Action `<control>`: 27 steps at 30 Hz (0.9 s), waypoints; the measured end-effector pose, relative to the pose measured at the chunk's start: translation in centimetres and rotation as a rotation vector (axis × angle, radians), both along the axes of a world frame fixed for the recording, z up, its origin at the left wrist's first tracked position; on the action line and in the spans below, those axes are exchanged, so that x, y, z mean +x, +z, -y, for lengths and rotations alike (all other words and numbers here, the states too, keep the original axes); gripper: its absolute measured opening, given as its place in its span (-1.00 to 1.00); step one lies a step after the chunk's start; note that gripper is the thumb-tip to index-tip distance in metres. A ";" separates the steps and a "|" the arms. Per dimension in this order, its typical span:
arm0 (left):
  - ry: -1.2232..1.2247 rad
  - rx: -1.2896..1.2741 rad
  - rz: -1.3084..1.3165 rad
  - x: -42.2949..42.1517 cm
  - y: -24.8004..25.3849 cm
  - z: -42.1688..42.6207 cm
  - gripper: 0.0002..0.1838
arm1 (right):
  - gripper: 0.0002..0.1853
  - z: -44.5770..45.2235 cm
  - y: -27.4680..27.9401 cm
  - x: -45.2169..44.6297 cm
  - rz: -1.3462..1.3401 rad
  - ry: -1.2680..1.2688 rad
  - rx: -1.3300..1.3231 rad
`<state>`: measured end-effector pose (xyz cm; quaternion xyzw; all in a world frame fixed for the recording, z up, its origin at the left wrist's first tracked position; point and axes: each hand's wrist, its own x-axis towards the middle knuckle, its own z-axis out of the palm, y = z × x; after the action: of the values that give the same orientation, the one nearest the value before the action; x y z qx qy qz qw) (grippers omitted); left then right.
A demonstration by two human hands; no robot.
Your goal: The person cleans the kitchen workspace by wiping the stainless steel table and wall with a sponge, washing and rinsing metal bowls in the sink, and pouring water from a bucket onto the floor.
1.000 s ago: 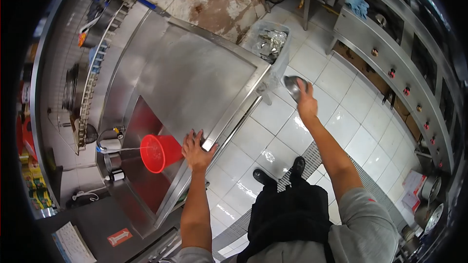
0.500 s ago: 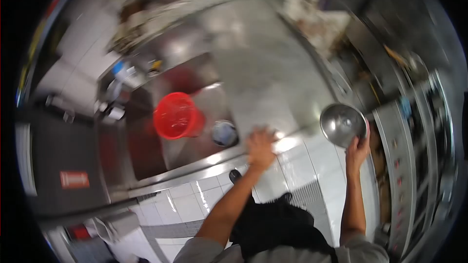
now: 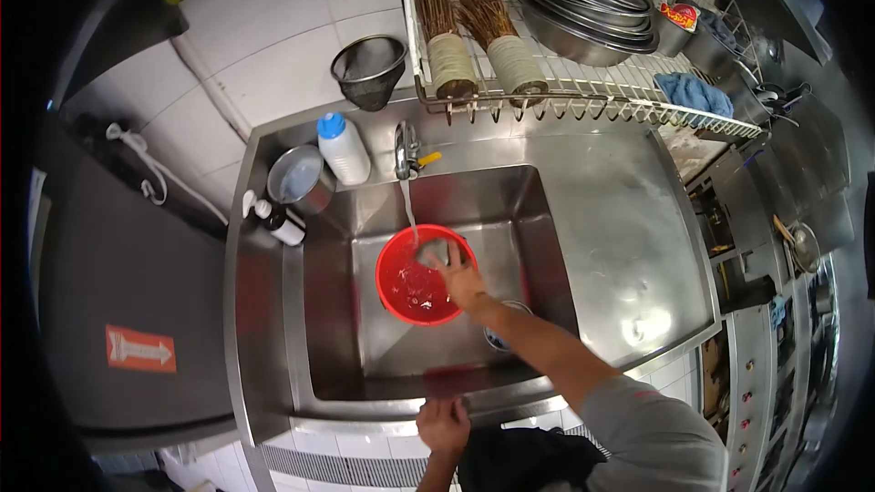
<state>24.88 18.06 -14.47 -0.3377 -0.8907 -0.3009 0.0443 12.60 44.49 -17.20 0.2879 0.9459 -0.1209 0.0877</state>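
Observation:
In the head view, my right hand (image 3: 463, 284) reaches into the red bucket (image 3: 381, 284) in the sink. Its fingers are closed on a grey metal bowl (image 3: 432, 253), largely hidden by the hand and tilted at the water. A stream of water (image 3: 409, 205) runs from the faucet (image 3: 406, 148) into the bucket, which holds clear water. My left hand (image 3: 444, 424) rests at the sink's front edge with its fingers curled, and nothing shows in it. Behind my right forearm, a small round container (image 3: 499, 339) sits partly hidden on the sink floor.
A white bottle with a blue cap (image 3: 344, 150), a metal pot (image 3: 301, 179) and a pump bottle (image 3: 281, 223) stand left of the faucet. A strainer (image 3: 369, 68) hangs on the wall. The wire rack (image 3: 583, 102) carries bamboo brushes (image 3: 506, 50) and stacked metal basins (image 3: 583, 23).
My view has turned toward the sink. My right hand has carried the bowl from the right side into the bucket. My left hand has gone from spread on the counter edge to curled.

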 end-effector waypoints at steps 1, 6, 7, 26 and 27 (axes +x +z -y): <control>0.033 -0.084 0.017 -0.3 -0.1 0.0 -0.92 | -0.34 0.7 -5.3 -0.9 -0.123 -0.089 -0.059; 0.121 -0.083 0.040 -0.6 0.2 -0.6 -0.96 | -0.36 0.7 -16.4 -4.0 -0.123 -0.700 -1.189; 0.115 -0.133 0.056 -0.7 1.0 -0.8 -0.97 | -0.32 0.1 -19.0 -3.5 -0.120 -0.798 -1.489; 0.091 -0.178 0.051 -0.7 1.6 -0.6 -0.84 | -0.37 -0.2 4.6 8.8 -0.053 -0.406 -1.343; 0.091 -0.184 0.038 -0.9 1.6 -0.7 -0.84 | -0.36 1.5 4.1 8.4 -0.054 -0.419 -1.423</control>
<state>24.03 18.75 -12.87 -0.2937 -0.9297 -0.2219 0.0097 20.98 43.02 -13.09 0.3328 0.5660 -0.7259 0.2048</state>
